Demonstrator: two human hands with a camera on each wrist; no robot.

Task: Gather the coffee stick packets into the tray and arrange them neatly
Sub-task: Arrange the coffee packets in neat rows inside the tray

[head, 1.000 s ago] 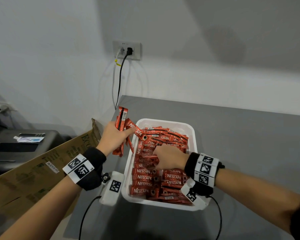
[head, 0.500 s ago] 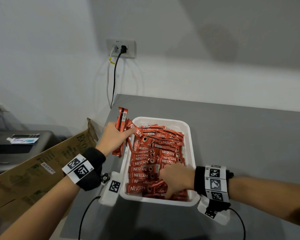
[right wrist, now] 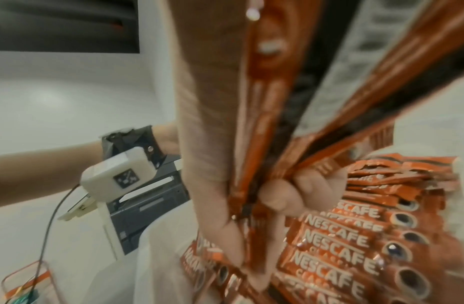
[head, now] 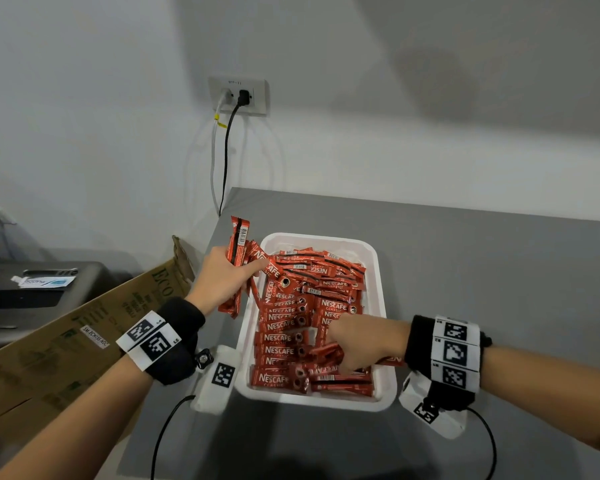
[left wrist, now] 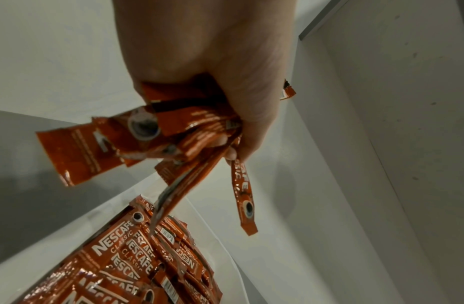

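Observation:
A white tray (head: pixel 378 289) on the grey table holds many red coffee stick packets (head: pixel 284 320), a neat column on its left side and a loose pile toward the back. My left hand (head: pixel 222 282) grips a bunch of packets (head: pixel 238 251) upright over the tray's left rim; the left wrist view shows that bunch (left wrist: pixel 174 139) fanning out of the fist above the tray's packets (left wrist: pixel 127 257). My right hand (head: pixel 357 341) is down in the near part of the tray, fingers curled round several packets (right wrist: pixel 264 144).
A cardboard box (head: pixel 84 334) leans at the table's left edge, with a dark printer (head: pixel 32 292) behind it. A wall socket (head: pixel 238 95) with two cables (head: pixel 222 161) sits above the table's far left corner. Bare grey tabletop (head: pixel 482 265) stretches right of the tray.
My right hand moved from the tray's middle toward its near end and took hold of packets there. The left hand stayed put with its bunch.

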